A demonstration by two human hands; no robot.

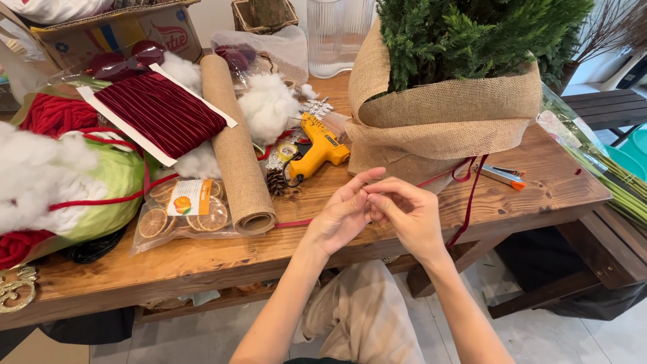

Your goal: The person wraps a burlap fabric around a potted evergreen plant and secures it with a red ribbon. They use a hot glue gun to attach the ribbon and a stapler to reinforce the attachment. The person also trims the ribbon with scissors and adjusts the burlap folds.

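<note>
Red ribbon [431, 180] pinched between both hands: left hand [344, 217] and right hand [408, 219] meet fingertip to fingertip, grip apparently grasping it, above wooden surface [202, 259] edge, near burlap-wrapped tree [438, 114].

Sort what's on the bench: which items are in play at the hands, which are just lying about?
In play:
- left hand and right hand, fingertips together on the red ribbon
- burlap-wrapped potted tree, which the ribbon runs toward

Lying about:
- yellow glue gun
- burlap roll
- bag of dried orange slices
- velvet ribbon card
- pine cone
- white stuffing
</note>
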